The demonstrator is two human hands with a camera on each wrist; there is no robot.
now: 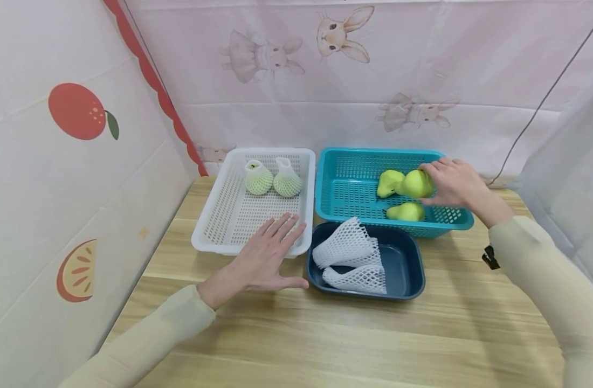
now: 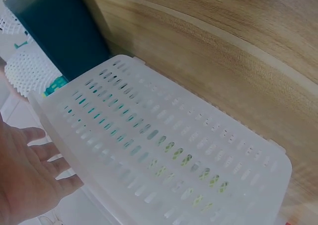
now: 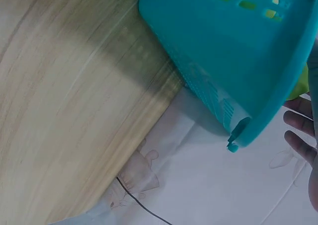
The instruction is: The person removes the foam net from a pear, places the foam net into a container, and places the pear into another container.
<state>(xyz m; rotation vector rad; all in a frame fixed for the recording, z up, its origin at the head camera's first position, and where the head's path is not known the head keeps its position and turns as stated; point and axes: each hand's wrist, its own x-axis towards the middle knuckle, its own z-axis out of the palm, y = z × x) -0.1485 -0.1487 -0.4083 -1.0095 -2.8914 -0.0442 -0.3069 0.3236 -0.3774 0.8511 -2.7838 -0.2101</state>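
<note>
My right hand (image 1: 454, 185) grips a yellow-green pear (image 1: 415, 184) over the right part of the teal basket (image 1: 347, 152). Two more pears lie in that basket: one pear (image 1: 390, 183) beside the gripped one, another pear (image 1: 406, 212) nearer the front. With fingers straight and spread, my left hand (image 1: 264, 256) hovers by the front rim of the white basket (image 1: 209, 237), holding nothing. In the white basket stand two pears in white foam nets, a left one (image 1: 259, 179) and a right one (image 1: 288, 180). The right wrist view shows only a sliver of green pear (image 3: 301, 84) by the fingers.
A dark blue tray (image 1: 403, 269) stands in front of the teal basket, with several white foam net sleeves (image 1: 345, 245) in it. All sit on a wooden table (image 1: 325, 339). Printed cloth walls (image 1: 190, 70) rise behind and at the sides; a thin cable (image 1: 544, 102) hangs at the right.
</note>
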